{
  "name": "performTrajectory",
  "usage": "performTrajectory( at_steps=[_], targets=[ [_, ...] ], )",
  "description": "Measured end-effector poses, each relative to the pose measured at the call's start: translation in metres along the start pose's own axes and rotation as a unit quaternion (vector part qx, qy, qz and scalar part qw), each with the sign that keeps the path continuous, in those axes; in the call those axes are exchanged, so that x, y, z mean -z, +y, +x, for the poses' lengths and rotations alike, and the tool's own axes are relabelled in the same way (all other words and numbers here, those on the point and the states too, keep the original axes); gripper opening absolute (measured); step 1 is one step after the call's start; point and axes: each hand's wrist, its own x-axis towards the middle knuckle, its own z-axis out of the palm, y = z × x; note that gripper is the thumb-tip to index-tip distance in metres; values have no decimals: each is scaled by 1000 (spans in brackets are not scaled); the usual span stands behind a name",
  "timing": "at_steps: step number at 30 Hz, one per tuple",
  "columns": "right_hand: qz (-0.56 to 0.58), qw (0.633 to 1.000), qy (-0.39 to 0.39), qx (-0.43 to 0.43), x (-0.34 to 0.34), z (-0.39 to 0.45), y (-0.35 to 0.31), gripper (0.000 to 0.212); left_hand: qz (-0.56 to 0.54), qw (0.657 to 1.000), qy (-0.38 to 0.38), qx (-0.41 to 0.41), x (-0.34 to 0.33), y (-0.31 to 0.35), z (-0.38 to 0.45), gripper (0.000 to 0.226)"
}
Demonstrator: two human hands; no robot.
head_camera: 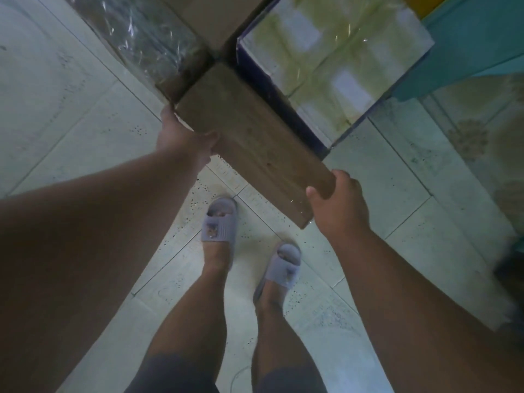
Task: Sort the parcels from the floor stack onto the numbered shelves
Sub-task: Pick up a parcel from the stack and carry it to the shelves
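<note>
Single head-worn, wide-angle view, directed steeply downward past the person's forearms to the tiled floor (93,131) and both feet. It sits close above the left hand (184,137) and right hand (337,205). Frame edges bend, and the picture is somewhat blurred, possibly from movement.

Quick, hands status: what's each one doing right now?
Left hand: grips the far end of the long brown cardboard box.
Right hand: grips the same box's near end.
</note>
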Motion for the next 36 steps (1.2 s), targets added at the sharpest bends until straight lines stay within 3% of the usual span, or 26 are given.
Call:
performTrajectory(
  at_steps=[10,15,28,36],
  targets=[
    [49,999,6,2,5,3,15,49,-12,1000,-4,-15,9,-23,-22,51],
    [46,999,-1,16,30,-41,19,51,-55,998,9,-2,35,-31,-65,51],
    [69,979,67,178,245,-249,-26,47,-204,973,22,-102,201,19,-328,56],
    [131,959,157,197,320,-339,-64,60,-209,962,-35,-174,278,57,-384,48]
  ],
)
